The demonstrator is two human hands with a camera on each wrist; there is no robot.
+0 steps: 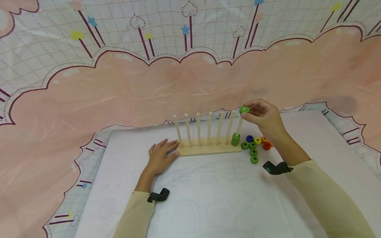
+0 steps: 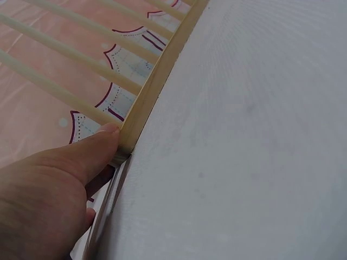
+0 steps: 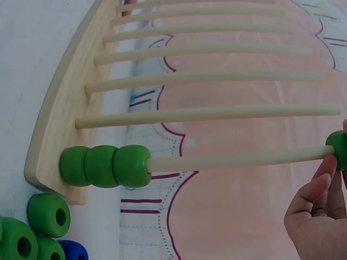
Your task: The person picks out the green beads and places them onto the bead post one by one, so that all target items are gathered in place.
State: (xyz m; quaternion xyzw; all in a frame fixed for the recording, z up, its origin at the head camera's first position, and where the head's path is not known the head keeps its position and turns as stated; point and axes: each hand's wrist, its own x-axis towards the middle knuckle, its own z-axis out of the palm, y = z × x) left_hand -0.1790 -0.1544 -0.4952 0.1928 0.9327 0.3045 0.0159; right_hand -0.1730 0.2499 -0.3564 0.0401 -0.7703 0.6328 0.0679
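Observation:
A wooden base (image 1: 208,150) bears a row of several upright pegs (image 1: 198,129). Three green beads (image 3: 105,166) are stacked at the foot of the rightmost peg (image 3: 238,158). My right hand (image 1: 265,117) pinches another green bead (image 1: 244,110) between thumb and fingers, right at that peg's top; the peg's tip shows in the bead's hole. At the base's left end, my left hand (image 1: 162,157) rests with spread fingers touching the wood. In the left wrist view its thumb (image 2: 103,143) lies against the base's end corner, and the other fingers are partly hidden.
Loose green beads (image 1: 253,152) lie on the white tabletop (image 1: 208,198) right of the base. Beside them are a blue bead (image 1: 249,138), a yellow bead (image 1: 257,141) and orange and red beads (image 1: 267,145), partly behind the right wrist. A patterned cloth (image 1: 178,86) spreads beyond the tabletop.

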